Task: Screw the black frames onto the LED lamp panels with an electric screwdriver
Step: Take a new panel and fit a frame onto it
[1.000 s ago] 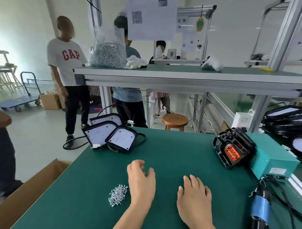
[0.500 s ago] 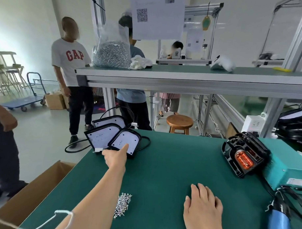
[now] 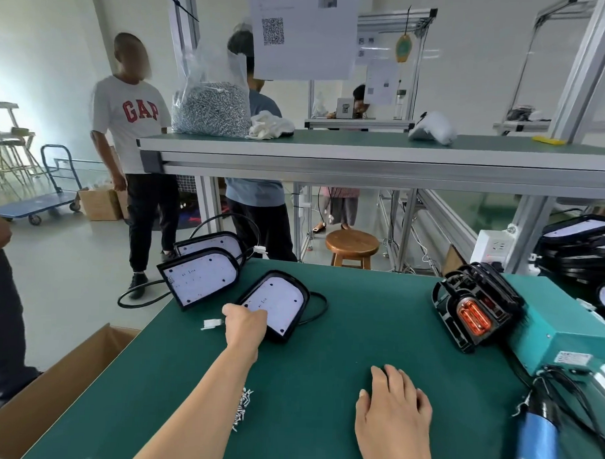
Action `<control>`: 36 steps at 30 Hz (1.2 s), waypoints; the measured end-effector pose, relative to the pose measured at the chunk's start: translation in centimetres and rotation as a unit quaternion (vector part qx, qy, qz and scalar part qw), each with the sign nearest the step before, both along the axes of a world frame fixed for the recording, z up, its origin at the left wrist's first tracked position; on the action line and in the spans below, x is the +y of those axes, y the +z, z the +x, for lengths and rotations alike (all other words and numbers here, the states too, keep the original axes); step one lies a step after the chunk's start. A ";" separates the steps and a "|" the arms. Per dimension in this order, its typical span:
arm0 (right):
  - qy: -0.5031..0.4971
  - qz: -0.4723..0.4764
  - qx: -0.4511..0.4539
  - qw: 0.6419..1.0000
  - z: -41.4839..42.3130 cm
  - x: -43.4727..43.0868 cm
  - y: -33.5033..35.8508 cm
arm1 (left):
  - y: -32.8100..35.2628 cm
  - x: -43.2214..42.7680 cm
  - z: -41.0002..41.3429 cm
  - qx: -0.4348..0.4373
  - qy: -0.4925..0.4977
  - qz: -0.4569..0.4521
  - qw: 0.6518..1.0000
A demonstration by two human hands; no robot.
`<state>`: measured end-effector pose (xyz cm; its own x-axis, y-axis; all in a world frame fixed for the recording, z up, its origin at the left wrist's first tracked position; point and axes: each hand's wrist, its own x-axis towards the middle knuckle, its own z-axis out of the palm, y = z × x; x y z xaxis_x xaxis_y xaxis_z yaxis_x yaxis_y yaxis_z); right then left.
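Three LED lamp panels with black frames lie at the far left of the green table (image 3: 342, 333). My left hand (image 3: 244, 325) grips the near edge of the closest lamp panel (image 3: 278, 304), which sits apart from the other two lamp panels (image 3: 200, 277). My right hand (image 3: 394, 414) rests flat on the table, fingers straight. A small pile of screws (image 3: 241, 407) lies beside my left forearm. The electric screwdriver (image 3: 537, 440), black with a blue band, lies at the right edge.
A teal machine (image 3: 564, 338) holding a black part with an orange glow (image 3: 473, 314) stands at right. More framed panels are stacked at far right (image 3: 581, 246). A bag of screws (image 3: 211, 106) sits on the upper shelf. Cardboard box (image 3: 48, 392) at left; people stand beyond.
My left hand reached from the table's middle to the panels, took hold of the closest one and pulled it away from the other two. My right hand stayed flat.
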<state>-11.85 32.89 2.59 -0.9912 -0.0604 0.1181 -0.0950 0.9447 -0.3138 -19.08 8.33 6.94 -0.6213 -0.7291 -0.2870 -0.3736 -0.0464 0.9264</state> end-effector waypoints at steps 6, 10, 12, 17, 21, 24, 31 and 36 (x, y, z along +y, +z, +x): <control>-0.044 -0.199 0.020 0.979 0.3 0.6 0.8 | 0.5 3.5 2.8 -0.031 -0.152 0.005 0.988; -0.072 -0.385 0.065 0.918 0.9 1.2 1.6 | 0.8 5.3 4.3 -0.062 -0.232 -0.042 0.970; -0.078 -0.409 0.071 0.906 1.1 1.9 2.0 | 0.9 6.1 5.3 -0.091 -0.280 -0.090 0.952; -0.075 -0.283 0.004 0.956 0.4 4.1 3.6 | 2.4 7.3 7.2 -0.162 -0.396 -0.216 0.878; 0.031 -0.258 -0.093 0.961 1.1 4.3 5.1 | 3.7 8.8 7.8 -0.192 -0.476 -0.305 0.802; 0.063 -0.226 -0.113 0.966 1.7 4.0 5.4 | 3.5 9.4 7.9 -0.125 -0.488 -0.352 0.788; 0.048 -0.304 -0.142 0.941 2.8 3.7 4.5 | 2.6 10.2 8.7 -0.001 -0.441 -0.368 0.819; 0.002 -0.345 -0.127 0.930 3.5 3.2 3.5 | 1.8 9.4 9.8 0.007 -0.330 -0.353 0.876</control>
